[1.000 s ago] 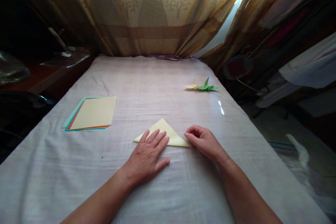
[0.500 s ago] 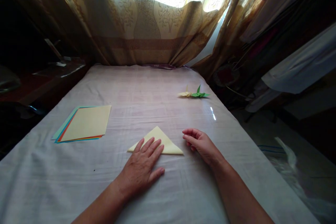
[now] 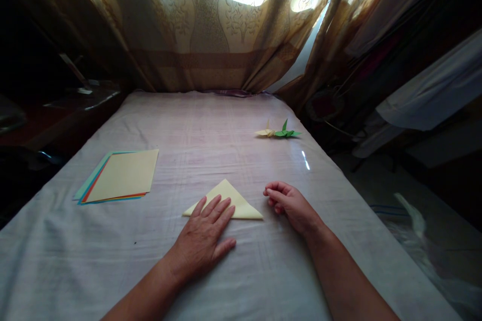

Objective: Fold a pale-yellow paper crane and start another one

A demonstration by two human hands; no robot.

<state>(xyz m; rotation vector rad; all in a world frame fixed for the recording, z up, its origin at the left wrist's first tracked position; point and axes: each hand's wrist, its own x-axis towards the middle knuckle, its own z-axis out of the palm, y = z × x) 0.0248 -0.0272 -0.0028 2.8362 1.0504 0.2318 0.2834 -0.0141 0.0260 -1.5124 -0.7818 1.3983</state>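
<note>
Compared with one second ago, the right hand (image 3: 289, 204) is drawn a little farther from the right corner of the folded yellow paper (image 3: 244, 206), while the left hand (image 3: 201, 235) is kept on the same part of it. The paper is placed on the pale cloth (image 3: 196, 135), in front of the person and between the two hands, and is seen as a flat triangle, its peak pointed away and its long edge turned toward the person. By the left hand it is pressed down: the four fingers are stretched and slightly spread over its left and middle part, and the thumb is laid on the cloth, outside the near edge. The right hand is held just beside the paper, apart from it, with the fingers curled and the thumb brought toward the forefinger; whether their tips really meet cannot be told from this view. On the left, a stack of square sheets (image 3: 124, 175) is laid, cream on top, with red, blue and mint edges shown below. Farther away, at the right, a cream paper bird (image 3: 266, 133) and a green paper bird (image 3: 287, 134) are set side by side. Behind the cloth, a patterned curtain (image 3: 207, 35) is lit from outside.
</note>
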